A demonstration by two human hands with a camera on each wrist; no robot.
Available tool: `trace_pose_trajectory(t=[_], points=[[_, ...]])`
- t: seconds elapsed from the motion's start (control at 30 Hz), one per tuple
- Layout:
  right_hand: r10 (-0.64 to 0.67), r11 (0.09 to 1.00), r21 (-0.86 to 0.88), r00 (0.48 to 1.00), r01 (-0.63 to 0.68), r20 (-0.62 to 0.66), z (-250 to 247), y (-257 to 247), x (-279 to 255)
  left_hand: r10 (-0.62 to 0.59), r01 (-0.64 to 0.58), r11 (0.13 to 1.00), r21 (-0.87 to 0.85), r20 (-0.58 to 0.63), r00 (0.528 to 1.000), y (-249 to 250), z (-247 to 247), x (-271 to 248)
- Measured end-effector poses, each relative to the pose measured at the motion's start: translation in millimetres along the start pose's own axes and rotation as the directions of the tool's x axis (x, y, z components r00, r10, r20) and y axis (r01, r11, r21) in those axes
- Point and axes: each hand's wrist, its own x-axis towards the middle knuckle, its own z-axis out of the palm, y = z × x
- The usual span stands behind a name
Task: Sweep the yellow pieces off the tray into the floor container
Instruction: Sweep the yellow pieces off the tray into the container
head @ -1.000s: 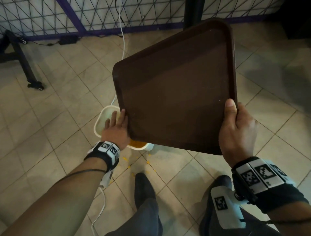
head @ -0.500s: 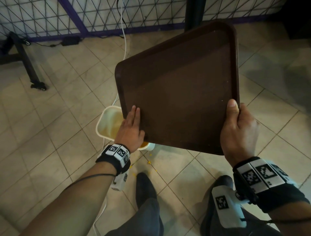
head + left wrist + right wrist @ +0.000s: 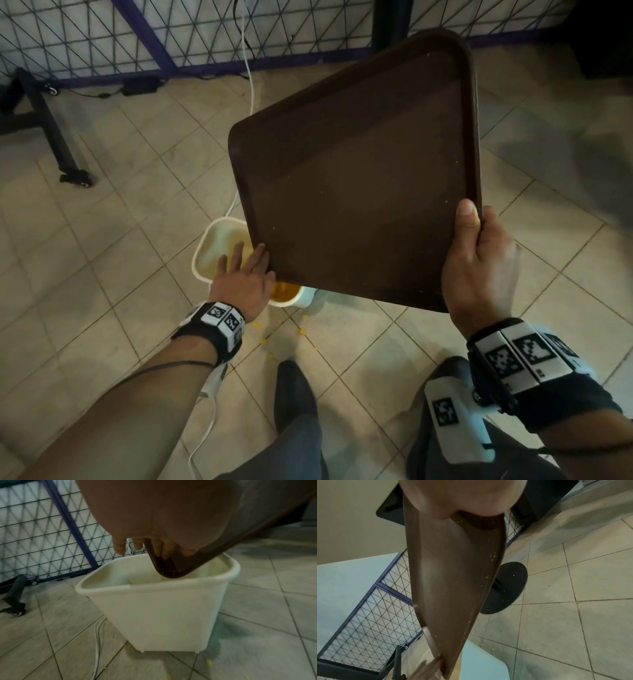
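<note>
Tray nearly clear, tipped over the floor container

The brown tray (image 3: 356,178) shows only tiny yellow specks; a yellow heap sits in the white container (image 3: 159,601), so I judge little remains except scattered yellow pieces (image 3: 301,331) on the floor. Tray slopes with its long axis running far-right to near-left, low corner over the container's mouth. Right hand (image 3: 479,270) grips the near-right edge, fingers curled under and thumb on top; left hand (image 3: 245,277) lies with straight fingers against the low corner.
</note>
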Motion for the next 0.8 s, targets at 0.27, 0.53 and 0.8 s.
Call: trace_pose_trajectory(t=[0.27,0.53,0.8], points=[[-0.006,1.000,-0.021,1.000,0.005,-0.005,-4.3,-0.3,-1.3,-0.042,0.037,0.999,-0.036,-0.161,0.986,-5.3,2.2,-29.0],[-0.025,1.000,-0.012,1.000,0.025,0.006,-1.4,-1.9,-3.1,-0.126,0.025,0.887,-0.461,-0.189,0.974,34.0,-16.3,-6.8],[0.026,1.000,-0.007,1.000,-0.026,0.016,-4.8,2.7,0.0,-0.167,0.090,0.931,-0.355,-0.192,0.967,16.2,-2.6,-17.7]])
